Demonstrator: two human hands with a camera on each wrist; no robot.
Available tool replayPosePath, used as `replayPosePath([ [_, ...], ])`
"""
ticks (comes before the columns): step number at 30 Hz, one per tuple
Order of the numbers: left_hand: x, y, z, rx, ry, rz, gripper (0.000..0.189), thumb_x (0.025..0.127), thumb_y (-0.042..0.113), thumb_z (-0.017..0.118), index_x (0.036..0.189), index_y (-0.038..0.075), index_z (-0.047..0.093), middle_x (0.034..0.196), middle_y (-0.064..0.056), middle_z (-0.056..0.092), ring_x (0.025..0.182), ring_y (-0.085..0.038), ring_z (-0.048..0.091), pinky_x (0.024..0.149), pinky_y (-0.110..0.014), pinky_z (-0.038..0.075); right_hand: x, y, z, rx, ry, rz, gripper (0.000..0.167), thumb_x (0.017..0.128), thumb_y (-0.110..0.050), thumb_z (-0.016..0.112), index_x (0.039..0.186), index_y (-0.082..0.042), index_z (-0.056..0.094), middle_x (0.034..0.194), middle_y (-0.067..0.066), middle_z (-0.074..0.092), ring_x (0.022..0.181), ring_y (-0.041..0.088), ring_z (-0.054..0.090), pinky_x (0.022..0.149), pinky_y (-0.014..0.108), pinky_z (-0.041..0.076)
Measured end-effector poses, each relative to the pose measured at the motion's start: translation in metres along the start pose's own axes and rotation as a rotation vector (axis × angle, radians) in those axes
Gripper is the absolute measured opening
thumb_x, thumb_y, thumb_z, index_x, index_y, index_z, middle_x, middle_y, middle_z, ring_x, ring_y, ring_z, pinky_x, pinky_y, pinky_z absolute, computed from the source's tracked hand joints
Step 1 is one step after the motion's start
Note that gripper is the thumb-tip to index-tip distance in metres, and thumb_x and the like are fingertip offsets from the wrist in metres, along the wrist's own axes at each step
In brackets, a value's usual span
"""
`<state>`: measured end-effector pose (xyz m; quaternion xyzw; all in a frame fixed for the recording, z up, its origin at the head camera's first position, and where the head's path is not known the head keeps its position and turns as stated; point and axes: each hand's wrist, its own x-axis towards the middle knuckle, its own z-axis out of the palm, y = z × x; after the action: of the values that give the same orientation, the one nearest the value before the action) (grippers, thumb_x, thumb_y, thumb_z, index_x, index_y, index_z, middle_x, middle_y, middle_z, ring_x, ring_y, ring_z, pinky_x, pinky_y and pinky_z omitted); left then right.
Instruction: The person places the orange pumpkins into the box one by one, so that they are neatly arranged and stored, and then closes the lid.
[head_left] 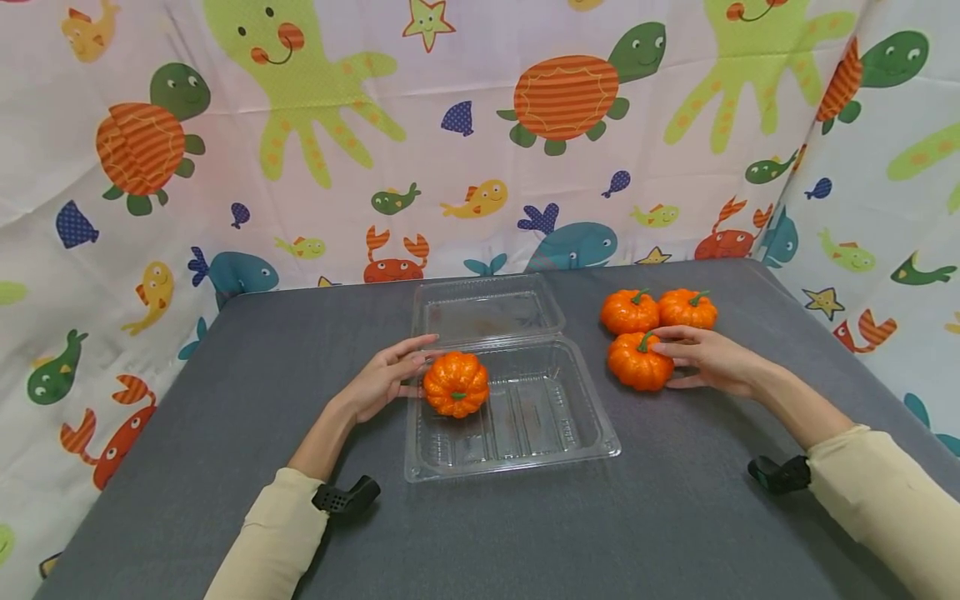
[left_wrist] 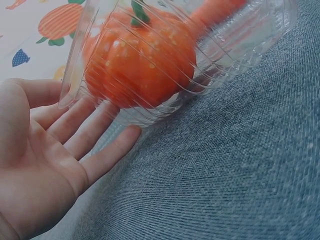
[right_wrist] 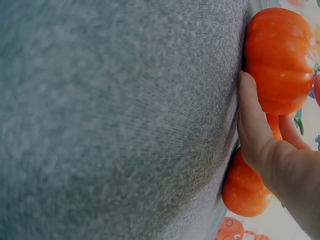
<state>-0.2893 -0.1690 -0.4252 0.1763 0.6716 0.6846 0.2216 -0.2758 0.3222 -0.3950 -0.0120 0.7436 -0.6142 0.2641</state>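
Observation:
A clear plastic clamshell container (head_left: pixel 517 461) lies on the table with its lid (head_left: pixel 487 317) folded back. Inside it, toward the left wall, sits an orange toy pumpkin (head_left: pixel 456 385) with a green stem. My left hand (head_left: pixel 386 379) is at that wall, its fingers extended; the left wrist view shows the fingertips at the container's side, with the pumpkin (left_wrist: pixel 142 60) behind the plastic. To the right, my right hand (head_left: pixel 708 360) reaches the nearest of three grouped pumpkins (head_left: pixel 636 363). Its thumb and fingers spread along that pumpkin's (right_wrist: pixel 280 60) right side.
Behind the right hand's pumpkin stand two more, the back left pumpkin (head_left: pixel 628 312) and the back right pumpkin (head_left: pixel 687 308), close together. The grey cloth-covered table (head_left: pixel 525 542) ends at a curtain (head_left: pixel 465 150) printed with sea animals, which also runs along both sides.

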Motion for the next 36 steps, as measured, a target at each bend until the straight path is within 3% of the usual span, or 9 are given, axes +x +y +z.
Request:
replayPosePath([
  [5, 0.0, 0.0, 0.0, -0.008, -0.005, 0.002, 0.053, 0.102, 0.018, 0.046, 0.149, 0.002, 0.027, 0.146, -0.02, 0.038, 0.129, -0.034, 0.041, 0.089, -0.049, 0.048, -0.001, -0.003, 0.001, 0.01, -0.042, 0.015, 0.068, 0.101, -0.025, 0.05, 0.151, -0.002, 0.011, 0.15, 0.02, 0.016, 0.114, 0.019, 0.045, 0.095, 0.047, 0.044],
  [12, 0.0, 0.002, -0.001, -0.011, -0.006, 0.005, 0.052, 0.102, 0.017, 0.045, 0.149, 0.002, 0.027, 0.145, -0.02, 0.038, 0.128, -0.032, 0.043, 0.089, -0.048, 0.048, -0.006, -0.004, -0.002, 0.022, -0.104, 0.008, 0.071, 0.098, -0.015, 0.055, 0.152, -0.004, 0.01, 0.153, 0.024, -0.001, 0.13, 0.036, 0.024, 0.099, 0.05, 0.039],
  [22, -0.001, 0.001, 0.0, -0.013, -0.02, 0.01, 0.053, 0.102, 0.017, 0.045, 0.149, 0.001, 0.026, 0.146, -0.02, 0.037, 0.128, -0.031, 0.043, 0.09, -0.047, 0.048, -0.009, -0.004, -0.003, -0.031, -0.097, -0.001, 0.073, 0.096, -0.014, 0.057, 0.15, 0.001, 0.01, 0.147, 0.025, 0.013, 0.113, 0.024, 0.047, 0.096, 0.047, 0.043],
  [25, -0.001, 0.001, 0.0, -0.015, -0.02, 0.01, 0.054, 0.102, 0.018, 0.046, 0.149, 0.001, 0.025, 0.146, -0.02, 0.037, 0.128, -0.031, 0.043, 0.09, -0.048, 0.048, -0.009, -0.004, -0.002, 0.001, -0.083, -0.013, 0.075, 0.095, -0.012, 0.058, 0.151, -0.003, 0.008, 0.146, 0.025, 0.011, 0.116, 0.028, 0.044, 0.095, 0.048, 0.043],
  [31, 0.0, 0.0, 0.0, -0.018, -0.018, 0.013, 0.054, 0.102, 0.017, 0.045, 0.149, 0.001, 0.025, 0.146, -0.02, 0.037, 0.128, -0.032, 0.043, 0.089, -0.048, 0.048, -0.008, -0.011, 0.001, 0.015, -0.07, -0.061, 0.079, 0.093, -0.008, 0.058, 0.151, -0.005, 0.005, 0.151, 0.024, 0.0, 0.127, 0.039, 0.023, 0.096, 0.052, 0.042],
  [36, 0.0, 0.001, 0.0, -0.012, -0.02, 0.011, 0.054, 0.102, 0.017, 0.045, 0.149, 0.001, 0.025, 0.147, -0.02, 0.036, 0.13, -0.034, 0.04, 0.09, -0.049, 0.048, -0.008, -0.02, 0.005, 0.025, -0.023, -0.113, 0.072, 0.092, -0.005, 0.06, 0.148, -0.01, 0.015, 0.149, 0.021, 0.009, 0.124, 0.034, 0.029, 0.093, 0.047, 0.045],
])
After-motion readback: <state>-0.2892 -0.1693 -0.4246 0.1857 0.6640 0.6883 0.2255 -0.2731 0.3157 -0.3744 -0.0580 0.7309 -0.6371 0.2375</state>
